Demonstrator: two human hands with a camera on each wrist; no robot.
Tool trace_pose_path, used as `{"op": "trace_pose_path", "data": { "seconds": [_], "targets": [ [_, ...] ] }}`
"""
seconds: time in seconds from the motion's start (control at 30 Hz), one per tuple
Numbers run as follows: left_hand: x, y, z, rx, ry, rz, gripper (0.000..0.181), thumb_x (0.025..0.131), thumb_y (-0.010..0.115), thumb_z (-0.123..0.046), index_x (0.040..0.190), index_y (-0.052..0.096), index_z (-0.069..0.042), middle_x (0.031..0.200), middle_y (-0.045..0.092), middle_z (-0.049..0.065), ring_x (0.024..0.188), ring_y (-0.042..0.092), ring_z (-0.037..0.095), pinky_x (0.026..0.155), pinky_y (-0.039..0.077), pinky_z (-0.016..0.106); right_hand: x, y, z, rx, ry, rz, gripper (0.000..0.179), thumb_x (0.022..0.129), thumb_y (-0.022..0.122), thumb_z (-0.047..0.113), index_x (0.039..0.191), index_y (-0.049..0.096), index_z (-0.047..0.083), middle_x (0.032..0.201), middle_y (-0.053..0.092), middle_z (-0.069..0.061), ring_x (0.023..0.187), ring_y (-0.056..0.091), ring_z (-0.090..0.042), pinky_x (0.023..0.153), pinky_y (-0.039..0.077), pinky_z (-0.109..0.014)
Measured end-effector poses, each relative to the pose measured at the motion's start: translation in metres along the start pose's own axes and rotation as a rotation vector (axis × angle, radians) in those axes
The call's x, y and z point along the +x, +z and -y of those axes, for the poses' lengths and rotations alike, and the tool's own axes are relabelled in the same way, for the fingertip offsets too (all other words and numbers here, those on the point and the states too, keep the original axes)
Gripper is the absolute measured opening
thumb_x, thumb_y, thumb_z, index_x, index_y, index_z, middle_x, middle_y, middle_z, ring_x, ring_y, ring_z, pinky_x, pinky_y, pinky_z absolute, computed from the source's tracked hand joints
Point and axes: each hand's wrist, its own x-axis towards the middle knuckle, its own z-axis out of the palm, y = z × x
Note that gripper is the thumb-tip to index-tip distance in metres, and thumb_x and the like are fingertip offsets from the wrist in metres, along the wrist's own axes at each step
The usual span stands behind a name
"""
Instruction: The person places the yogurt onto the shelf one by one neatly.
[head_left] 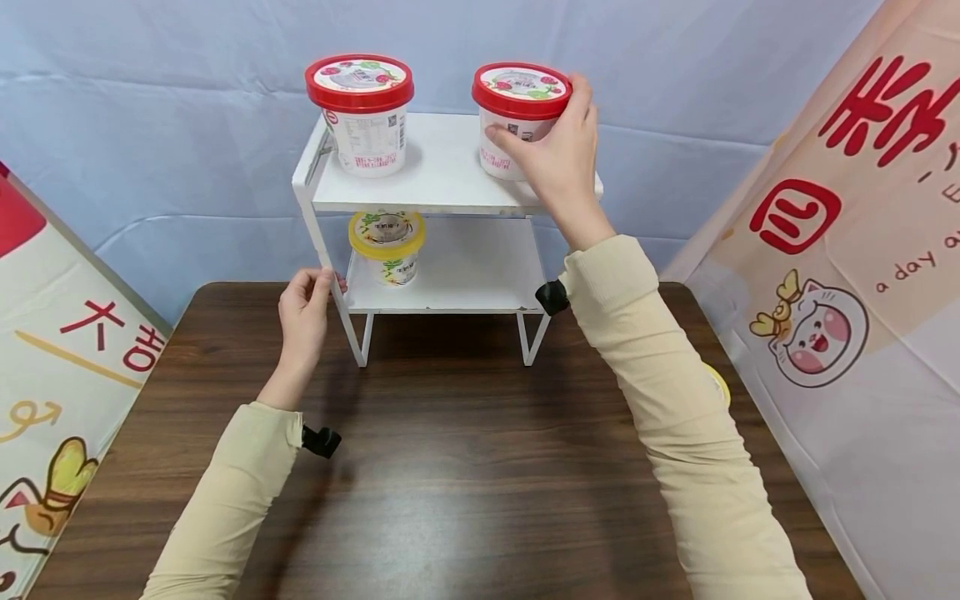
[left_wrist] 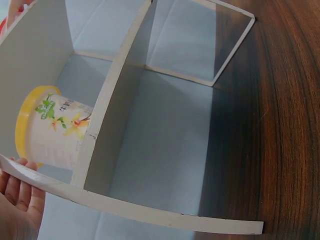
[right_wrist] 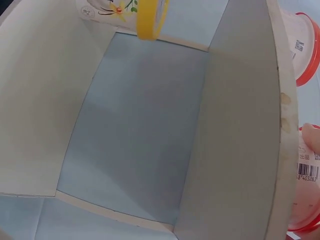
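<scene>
My right hand (head_left: 558, 154) grips a white tub with a red lid (head_left: 521, 92) at the right of the top board of a white two-tier shelf (head_left: 442, 187), thumb across its front. A second red-lidded tub (head_left: 360, 117) stands upright at the left of that board. On the lower board, toward the left, sits a smaller tub with a yellow lid (head_left: 386, 246). My left hand (head_left: 305, 312) holds the shelf's left post at lower-board height. In the left wrist view its fingers (left_wrist: 22, 192) curl behind the post, close to the yellow-lidded tub (left_wrist: 55, 127).
The shelf stands at the back of a dark wooden table (head_left: 450, 467). Past my right sleeve, a yellow round edge (head_left: 717, 385) shows at the table's right side, mostly hidden. Blue cloth (head_left: 225, 125) hangs behind, and printed panels (head_left: 817, 275) flank both sides.
</scene>
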Motion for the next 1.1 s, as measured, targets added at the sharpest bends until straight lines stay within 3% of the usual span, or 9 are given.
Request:
{"op": "trace_pose_path", "data": {
  "seconds": [0.17,0.5,0.73,0.93,1.1],
  "targets": [
    [0.000,0.001,0.000,0.000,-0.003,0.002,0.028,0.094,0.050,-0.012,0.089,0.054,0.016,0.077,0.060,-0.005,0.074,0.057,0.010,0.069,0.044,0.016,0.000,-0.001,-0.001,-0.019,0.007,-0.003,0.097,0.070,0.071,0.048,0.143,0.015,0.016,0.141,0.029,-0.001,0.127,0.029,-0.009,0.099,0.032,-0.021],
    [0.000,0.001,0.001,-0.002,0.001,-0.003,0.027,0.094,0.050,-0.012,0.089,0.054,0.015,0.078,0.060,-0.003,0.074,0.059,0.012,0.069,0.044,0.016,-0.002,-0.001,0.000,-0.050,0.030,0.039,0.104,0.071,0.068,0.052,0.145,0.005,0.017,0.145,0.022,0.000,0.130,0.024,-0.008,0.103,0.027,-0.023],
    [0.000,0.002,0.002,-0.010,-0.004,-0.005,0.025,0.094,0.050,-0.011,0.087,0.055,0.013,0.081,0.061,0.012,0.073,0.058,0.007,0.069,0.045,0.017,-0.010,-0.005,-0.001,-0.039,0.036,0.052,0.105,0.072,0.067,0.053,0.145,0.005,0.013,0.147,0.019,-0.001,0.131,0.023,-0.008,0.104,0.026,-0.023],
    [0.000,0.001,0.001,-0.012,-0.002,-0.004,0.028,0.094,0.050,-0.011,0.090,0.053,0.017,0.077,0.060,-0.003,0.073,0.058,0.008,0.069,0.045,0.018,-0.020,-0.012,-0.001,0.006,0.036,0.057,0.101,0.074,0.067,0.051,0.145,0.006,0.011,0.146,0.019,-0.004,0.130,0.028,-0.011,0.100,0.032,-0.021],
    [0.000,0.001,0.001,-0.015,0.011,-0.007,0.029,0.094,0.050,-0.011,0.090,0.053,0.018,0.076,0.060,-0.005,0.072,0.057,0.006,0.068,0.043,0.016,-0.032,-0.018,-0.003,0.013,-0.015,0.053,0.098,0.075,0.066,0.049,0.144,0.009,0.009,0.139,0.027,-0.007,0.121,0.036,-0.015,0.093,0.036,-0.019]
  ]
}}
